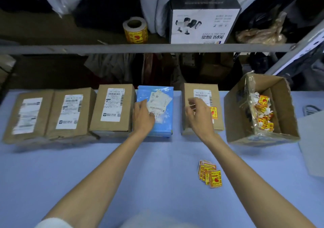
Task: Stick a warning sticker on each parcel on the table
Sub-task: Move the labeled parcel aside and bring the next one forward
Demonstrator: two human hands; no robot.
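Five parcels stand in a row along the far edge of the blue tabletop (154, 161). From the left there are three brown boxes (95, 115), then a blue parcel (164, 124), then another brown box (188, 92). Each has a white label on top. Only the last box shows a yellow warning sticker (214, 113), just beside its label. The left hand (143, 117) lies palm down on the near-left part of the blue parcel, with the fingers quite straight and together. The right hand (199, 115) is over the stickered box with curled fingers and the thumb close to them; I cannot tell if it pinches something. A small pile of stickers (210, 174) lies on the tabletop near the right forearm. An open carton (284, 105) with sticker scraps stands at the right end of the row, and a sticker roll (135, 29) sits on the shelf (140, 48) behind.
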